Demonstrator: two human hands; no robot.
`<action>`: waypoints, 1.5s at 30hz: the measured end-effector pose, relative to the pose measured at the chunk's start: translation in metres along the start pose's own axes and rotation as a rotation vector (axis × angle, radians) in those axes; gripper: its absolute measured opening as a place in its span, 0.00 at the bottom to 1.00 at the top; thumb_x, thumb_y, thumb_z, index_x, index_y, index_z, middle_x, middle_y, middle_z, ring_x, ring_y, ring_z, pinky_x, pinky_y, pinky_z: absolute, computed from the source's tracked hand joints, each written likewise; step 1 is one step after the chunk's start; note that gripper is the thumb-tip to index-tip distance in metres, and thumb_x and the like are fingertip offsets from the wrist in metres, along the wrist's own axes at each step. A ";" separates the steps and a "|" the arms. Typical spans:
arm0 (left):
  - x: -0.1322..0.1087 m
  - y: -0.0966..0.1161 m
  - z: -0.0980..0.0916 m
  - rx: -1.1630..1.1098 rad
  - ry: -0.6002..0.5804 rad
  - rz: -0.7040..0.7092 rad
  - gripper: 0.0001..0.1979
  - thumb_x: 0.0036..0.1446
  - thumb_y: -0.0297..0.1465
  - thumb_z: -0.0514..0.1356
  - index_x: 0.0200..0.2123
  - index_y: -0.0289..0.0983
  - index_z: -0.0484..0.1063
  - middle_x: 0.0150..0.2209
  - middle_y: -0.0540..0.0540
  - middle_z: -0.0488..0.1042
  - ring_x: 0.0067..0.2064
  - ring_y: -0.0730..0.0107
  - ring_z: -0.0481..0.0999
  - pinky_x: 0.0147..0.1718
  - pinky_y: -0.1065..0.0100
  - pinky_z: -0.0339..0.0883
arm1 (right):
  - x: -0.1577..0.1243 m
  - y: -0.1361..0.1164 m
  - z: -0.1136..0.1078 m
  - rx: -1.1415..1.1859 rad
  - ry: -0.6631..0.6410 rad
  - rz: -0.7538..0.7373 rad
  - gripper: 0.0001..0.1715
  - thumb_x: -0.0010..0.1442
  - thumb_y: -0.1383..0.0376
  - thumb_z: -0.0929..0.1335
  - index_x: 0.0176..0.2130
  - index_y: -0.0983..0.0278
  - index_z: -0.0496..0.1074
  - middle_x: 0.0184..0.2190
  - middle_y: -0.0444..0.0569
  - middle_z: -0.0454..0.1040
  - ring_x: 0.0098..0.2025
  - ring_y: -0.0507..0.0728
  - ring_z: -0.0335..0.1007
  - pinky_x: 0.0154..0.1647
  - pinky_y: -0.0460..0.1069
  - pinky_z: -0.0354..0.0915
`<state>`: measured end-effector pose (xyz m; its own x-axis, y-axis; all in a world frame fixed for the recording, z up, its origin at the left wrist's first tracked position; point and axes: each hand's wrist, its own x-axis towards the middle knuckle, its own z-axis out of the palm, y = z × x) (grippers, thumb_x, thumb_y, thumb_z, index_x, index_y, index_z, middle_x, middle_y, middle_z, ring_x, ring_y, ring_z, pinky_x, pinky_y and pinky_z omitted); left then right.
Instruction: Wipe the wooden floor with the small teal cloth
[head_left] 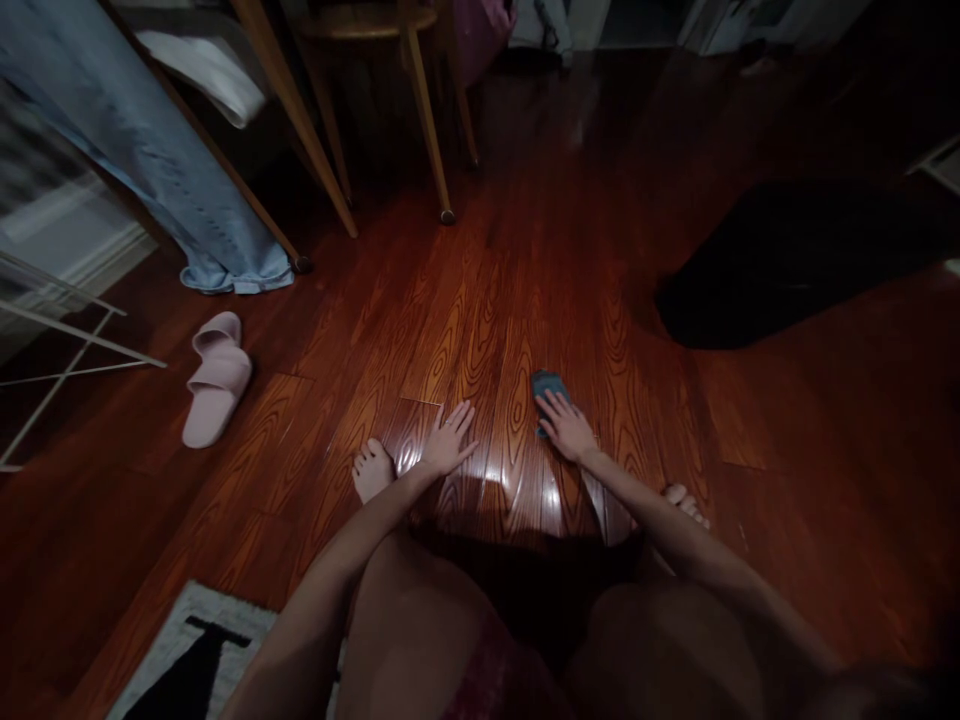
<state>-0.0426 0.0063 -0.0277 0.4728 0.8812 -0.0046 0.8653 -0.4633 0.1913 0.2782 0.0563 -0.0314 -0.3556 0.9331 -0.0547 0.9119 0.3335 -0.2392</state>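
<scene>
I crouch over a glossy red-brown wooden floor [495, 300], knees and bare feet at the bottom of the view. My left hand [448, 440] rests flat on the boards with its fingers spread and nothing in it. My right hand [566, 425] lies palm down on a small teal cloth [544, 384], fingers stretched over it; part of the cloth sticks out beyond the fingertips.
A pink slipper [216, 378] lies to the left. Blue fabric [161, 170] hangs beside slanted wooden legs [427, 110] at the back. A dark bundle [787, 260] sits on the right, a white metal rack [67, 340] at far left, a rug corner [187, 660] at bottom left.
</scene>
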 end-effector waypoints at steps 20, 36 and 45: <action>0.000 0.000 0.002 0.005 0.021 -0.003 0.37 0.72 0.47 0.45 0.76 0.35 0.40 0.75 0.38 0.47 0.75 0.57 0.43 0.72 0.46 0.30 | -0.035 -0.040 0.004 -0.009 -0.066 -0.179 0.32 0.73 0.57 0.53 0.72 0.56 0.57 0.74 0.47 0.54 0.75 0.61 0.46 0.71 0.63 0.52; -0.001 0.000 0.000 -0.005 0.026 -0.006 0.36 0.73 0.47 0.44 0.76 0.35 0.41 0.75 0.38 0.45 0.75 0.59 0.43 0.72 0.46 0.29 | -0.056 -0.041 0.006 -0.013 -0.050 -0.051 0.34 0.71 0.58 0.56 0.73 0.59 0.55 0.74 0.51 0.54 0.74 0.67 0.46 0.68 0.66 0.56; 0.000 0.001 -0.001 0.006 -0.009 -0.008 0.36 0.73 0.47 0.44 0.75 0.33 0.43 0.75 0.37 0.46 0.76 0.59 0.42 0.72 0.46 0.31 | -0.018 0.004 -0.010 -0.014 -0.072 -0.058 0.34 0.72 0.57 0.56 0.73 0.57 0.54 0.74 0.49 0.53 0.75 0.64 0.46 0.70 0.64 0.53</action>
<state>-0.0423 0.0059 -0.0269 0.4668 0.8842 -0.0145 0.8702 -0.4564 0.1854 0.2902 0.0418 -0.0217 -0.4212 0.9001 -0.1109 0.8919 0.3889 -0.2307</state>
